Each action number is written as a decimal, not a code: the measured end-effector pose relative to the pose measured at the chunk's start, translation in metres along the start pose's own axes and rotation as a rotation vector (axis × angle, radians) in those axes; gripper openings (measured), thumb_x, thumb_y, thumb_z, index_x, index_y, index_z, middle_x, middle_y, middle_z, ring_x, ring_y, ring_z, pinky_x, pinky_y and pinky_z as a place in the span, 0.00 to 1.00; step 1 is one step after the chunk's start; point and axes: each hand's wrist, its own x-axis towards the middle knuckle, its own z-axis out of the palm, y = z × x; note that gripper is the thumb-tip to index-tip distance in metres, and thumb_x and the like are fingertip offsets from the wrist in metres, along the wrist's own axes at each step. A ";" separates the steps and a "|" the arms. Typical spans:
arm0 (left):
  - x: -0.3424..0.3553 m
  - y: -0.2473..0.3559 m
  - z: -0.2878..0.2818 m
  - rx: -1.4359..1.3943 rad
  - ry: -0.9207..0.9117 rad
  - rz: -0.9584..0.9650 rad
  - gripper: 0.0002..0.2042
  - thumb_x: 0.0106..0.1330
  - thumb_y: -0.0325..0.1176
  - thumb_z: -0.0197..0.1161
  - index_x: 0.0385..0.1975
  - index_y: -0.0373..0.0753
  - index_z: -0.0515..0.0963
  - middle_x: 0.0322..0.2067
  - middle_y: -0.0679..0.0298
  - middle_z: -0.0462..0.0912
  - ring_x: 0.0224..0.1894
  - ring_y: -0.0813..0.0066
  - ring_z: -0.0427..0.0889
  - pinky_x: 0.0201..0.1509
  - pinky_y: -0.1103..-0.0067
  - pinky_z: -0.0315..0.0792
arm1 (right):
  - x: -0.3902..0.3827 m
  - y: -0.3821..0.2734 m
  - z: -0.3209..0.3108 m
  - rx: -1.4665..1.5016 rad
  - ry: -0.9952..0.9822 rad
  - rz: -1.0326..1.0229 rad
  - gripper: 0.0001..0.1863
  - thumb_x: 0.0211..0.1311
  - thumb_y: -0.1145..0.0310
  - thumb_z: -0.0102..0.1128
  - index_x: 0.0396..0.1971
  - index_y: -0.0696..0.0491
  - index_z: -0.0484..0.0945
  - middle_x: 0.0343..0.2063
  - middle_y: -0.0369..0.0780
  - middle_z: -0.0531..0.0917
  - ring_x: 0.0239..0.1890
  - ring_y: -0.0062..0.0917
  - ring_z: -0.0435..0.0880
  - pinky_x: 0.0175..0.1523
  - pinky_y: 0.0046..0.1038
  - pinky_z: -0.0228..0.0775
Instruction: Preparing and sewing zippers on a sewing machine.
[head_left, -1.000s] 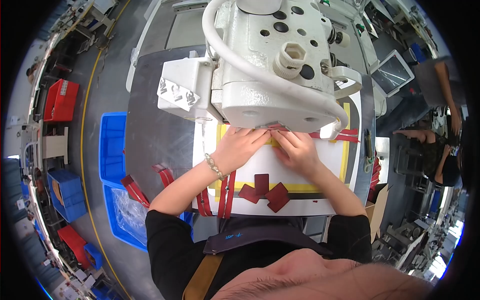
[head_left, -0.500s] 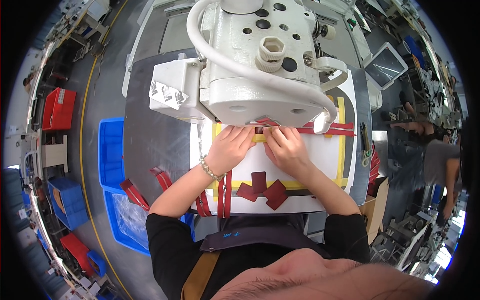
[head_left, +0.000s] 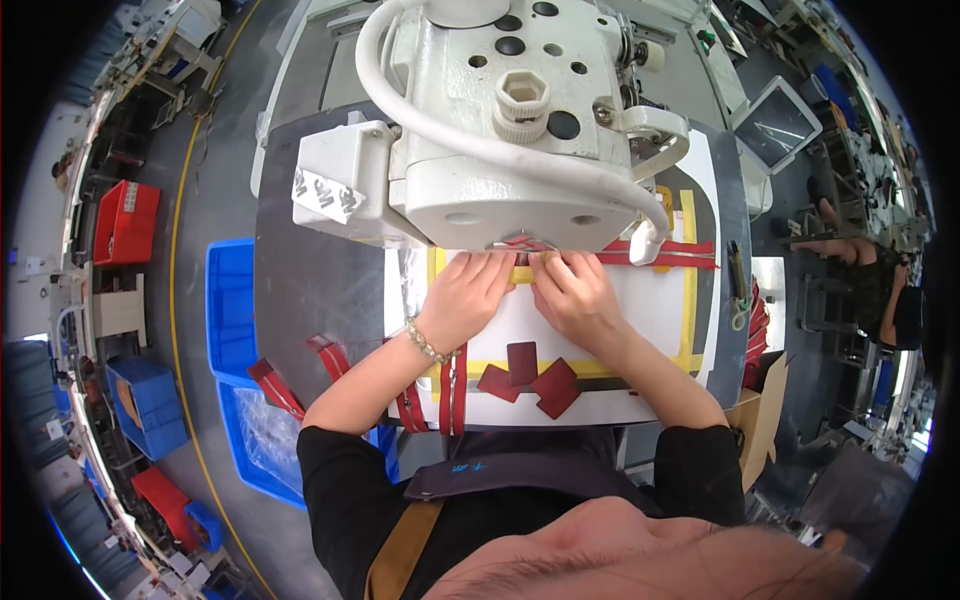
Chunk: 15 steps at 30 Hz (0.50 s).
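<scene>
Both hands work close together at the front of a white sewing machine (head_left: 500, 180). My left hand (head_left: 463, 303), with a beaded bracelet at its wrist, has its bent fingers pressed together at the work under the machine's head. My right hand (head_left: 580, 300) pinches the work beside it. Between the fingertips shows a bit of dark red material, with a yellow strip (head_left: 522, 275) just below. A red zipper (head_left: 685, 256) runs from the right to the right fingers; its end under the head is hidden. Several dark red patches (head_left: 522, 363) lie loose on the white sheet nearer me.
More red zippers (head_left: 452, 395) hang over the table's near edge, by my left forearm. Blue bins (head_left: 232, 310) stand left of the table, one with clear plastic in it. At the right are a cardboard box (head_left: 762, 420), scissors (head_left: 738, 305) and a tablet-like screen (head_left: 778, 125).
My view has shifted slightly, so the machine sits a little further left. Both hands keep their place at the work. A person at the far right has moved.
</scene>
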 end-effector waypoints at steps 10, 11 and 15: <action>-0.001 0.008 0.001 0.183 -0.017 -0.080 0.19 0.56 0.40 0.60 0.47 0.44 0.76 0.37 0.75 0.75 0.38 0.81 0.71 0.39 0.79 0.59 | 0.002 -0.002 0.001 -0.029 0.009 0.006 0.13 0.49 0.73 0.59 0.35 0.63 0.79 0.32 0.43 0.76 0.37 0.32 0.77 0.41 0.28 0.68; 0.000 0.008 0.001 0.181 -0.021 -0.079 0.19 0.56 0.40 0.60 0.47 0.44 0.76 0.37 0.75 0.75 0.38 0.81 0.71 0.39 0.79 0.59 | 0.002 -0.002 0.000 -0.026 0.006 0.009 0.13 0.49 0.73 0.59 0.35 0.63 0.79 0.32 0.43 0.76 0.37 0.32 0.77 0.41 0.28 0.68; -0.004 0.006 0.002 0.114 -0.028 -0.096 0.17 0.57 0.42 0.60 0.46 0.45 0.77 0.34 0.76 0.75 0.36 0.82 0.72 0.41 0.80 0.59 | 0.002 -0.001 -0.001 0.003 0.015 0.022 0.11 0.49 0.73 0.59 0.33 0.63 0.79 0.32 0.43 0.76 0.38 0.32 0.77 0.41 0.28 0.69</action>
